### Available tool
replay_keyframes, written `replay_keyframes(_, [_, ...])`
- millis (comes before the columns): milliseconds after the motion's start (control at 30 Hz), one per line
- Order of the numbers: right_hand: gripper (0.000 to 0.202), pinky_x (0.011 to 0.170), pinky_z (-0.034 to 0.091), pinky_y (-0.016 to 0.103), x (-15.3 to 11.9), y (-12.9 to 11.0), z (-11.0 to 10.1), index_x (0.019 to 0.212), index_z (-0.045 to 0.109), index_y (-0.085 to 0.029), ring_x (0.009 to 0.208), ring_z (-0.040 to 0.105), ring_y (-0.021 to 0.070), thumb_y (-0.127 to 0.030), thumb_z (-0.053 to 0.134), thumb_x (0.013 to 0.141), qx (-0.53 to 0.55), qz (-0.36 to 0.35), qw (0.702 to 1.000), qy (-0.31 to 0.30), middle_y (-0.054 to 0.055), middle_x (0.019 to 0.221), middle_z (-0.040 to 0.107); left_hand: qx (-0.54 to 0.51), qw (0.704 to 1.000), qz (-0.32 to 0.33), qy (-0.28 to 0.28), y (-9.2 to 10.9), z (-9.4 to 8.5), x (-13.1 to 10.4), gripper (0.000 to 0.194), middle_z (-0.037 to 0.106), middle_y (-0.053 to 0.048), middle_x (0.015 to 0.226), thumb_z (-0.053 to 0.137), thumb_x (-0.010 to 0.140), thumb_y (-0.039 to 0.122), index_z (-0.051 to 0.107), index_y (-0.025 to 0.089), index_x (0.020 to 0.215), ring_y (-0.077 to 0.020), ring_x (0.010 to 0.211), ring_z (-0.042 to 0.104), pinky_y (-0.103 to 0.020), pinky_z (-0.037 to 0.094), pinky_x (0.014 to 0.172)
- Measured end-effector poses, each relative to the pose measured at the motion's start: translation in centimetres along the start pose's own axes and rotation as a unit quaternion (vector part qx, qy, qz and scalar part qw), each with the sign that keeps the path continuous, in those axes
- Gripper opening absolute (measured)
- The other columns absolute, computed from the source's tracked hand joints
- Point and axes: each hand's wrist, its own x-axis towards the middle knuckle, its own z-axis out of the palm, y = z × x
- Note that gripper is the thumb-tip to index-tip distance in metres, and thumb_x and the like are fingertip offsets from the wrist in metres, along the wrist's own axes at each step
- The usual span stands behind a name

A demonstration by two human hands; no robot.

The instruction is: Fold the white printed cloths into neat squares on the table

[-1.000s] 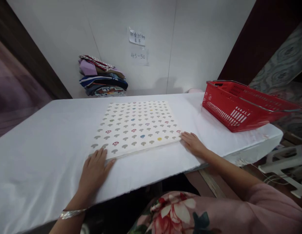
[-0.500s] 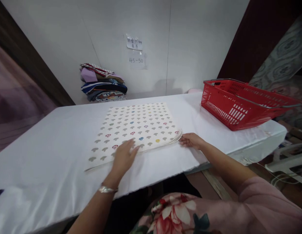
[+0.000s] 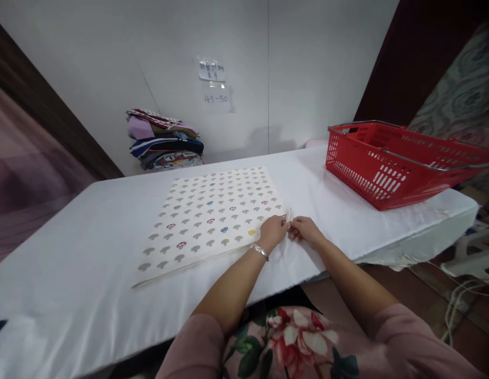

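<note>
A white cloth (image 3: 212,210) printed with grey mushrooms and a few red, blue and yellow ones lies folded in layers on the white-covered table (image 3: 90,252). At its near right corner my left hand (image 3: 273,230), with a silver bracelet at the wrist, pinches the edge. My right hand (image 3: 305,230) grips the same corner from the right, its fingertips touching those of the left. The corner is raised slightly between them; how many layers each hand holds is hidden.
A red plastic basket (image 3: 386,168) with metal handles stands at the table's right end. Folded fabrics (image 3: 165,139) are piled against the wall at the back left. Paper signs (image 3: 215,97) hang on the wall. A white cable (image 3: 451,305) lies on the floor at right.
My left hand has moved right from the cloth's near edge to its right corner and closed there beside my right hand. The view has shifted slightly.
</note>
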Motion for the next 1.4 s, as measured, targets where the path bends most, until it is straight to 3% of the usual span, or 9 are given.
replay_keyframes(233, [0.009,0.033,0.036,0.019,-0.3,0.3,0.1,0.071,0.052,-0.018,0.040,0.054,0.0095,-0.024,0.056,0.077,-0.033,-0.050,0.997,0.040,0.001,0.058,0.064,-0.038,0.999,-0.038,-0.001,-0.3,0.5,0.4,0.031,0.068,-0.004,0.080,0.041,0.086,0.027,0.067,0.019,0.070,-0.0160,0.075,0.058,-0.025,0.036,0.061])
replay_keyframes(433, [0.018,0.031,0.031,0.019,-0.6,0.9,0.0,0.072,0.053,-0.019,0.036,0.046,0.0080,-0.036,0.059,0.074,-0.019,-0.117,0.991,0.058,-0.005,0.053,0.056,-0.033,0.997,-0.066,-0.018,0.0,0.5,0.4,0.035,0.065,-0.004,0.069,0.039,0.086,0.028,0.063,0.018,0.063,-0.0153,0.063,0.053,-0.026,0.032,0.055])
replay_keyframes(567, [0.020,0.032,0.029,0.020,-0.8,0.7,0.2,0.070,0.056,-0.019,0.035,0.042,0.0073,-0.038,0.058,0.074,-0.062,-0.123,0.988,0.064,-0.005,0.050,0.054,-0.020,0.999,-0.043,-0.012,-0.1,0.6,0.4,0.035,0.067,-0.004,0.073,0.040,0.087,0.029,0.065,0.018,0.065,-0.0153,0.066,0.055,-0.026,0.033,0.056])
replay_keyframes(733, [0.013,0.034,0.029,0.020,-0.2,0.4,0.6,0.064,0.058,-0.018,0.035,0.041,0.0070,-0.029,0.059,0.071,-0.098,-0.096,0.987,0.078,-0.003,0.048,0.057,-0.001,1.000,-0.025,-0.014,-0.3,0.7,0.4,0.033,0.069,-0.004,0.080,0.040,0.087,0.027,0.068,0.019,0.071,-0.0157,0.071,0.057,-0.025,0.034,0.058])
replay_keyframes(867, [0.013,0.032,0.022,0.020,0.1,0.4,0.4,0.055,0.053,-0.018,0.031,0.037,0.0069,-0.023,0.056,0.067,-0.094,-0.075,0.990,0.070,-0.004,0.038,0.049,0.020,1.000,-0.006,-0.006,-0.2,0.5,0.2,0.031,0.068,-0.004,0.082,0.041,0.087,0.025,0.069,0.020,0.075,-0.0160,0.074,0.057,-0.026,0.035,0.059])
replay_keyframes(1033, [0.014,0.032,0.018,0.020,-0.1,0.4,0.1,0.055,0.049,-0.019,0.030,0.031,0.0063,-0.027,0.054,0.067,-0.060,-0.070,0.994,0.062,-0.006,0.033,0.041,0.129,0.991,0.016,0.038,0.1,0.0,-0.3,0.033,0.063,-0.009,0.096,0.036,0.093,0.027,0.067,0.018,0.090,-0.0176,0.084,0.058,-0.027,0.040,0.069])
replay_keyframes(1200, [0.011,0.033,0.019,0.019,-0.1,0.5,0.0,0.057,0.049,-0.019,0.034,0.037,0.0066,-0.026,0.054,0.064,-0.025,-0.074,0.996,0.049,-0.005,0.039,0.046,0.207,0.974,0.090,-0.002,0.9,0.2,-0.7,0.033,0.061,-0.012,0.098,0.033,0.094,0.022,0.065,0.014,0.101,-0.0216,0.094,0.058,-0.032,0.042,0.079])
replay_keyframes(1400, [0.011,0.032,0.020,0.019,-0.2,0.4,-0.1,0.055,0.050,-0.019,0.034,0.037,0.0062,-0.023,0.055,0.063,-0.005,-0.077,0.996,0.039,-0.005,0.039,0.046,0.178,0.981,0.072,-0.013,1.8,0.3,-1.0,0.031,0.061,-0.013,0.099,0.039,0.092,0.029,0.066,0.013,0.096,-0.0236,0.094,0.058,-0.033,0.043,0.079])
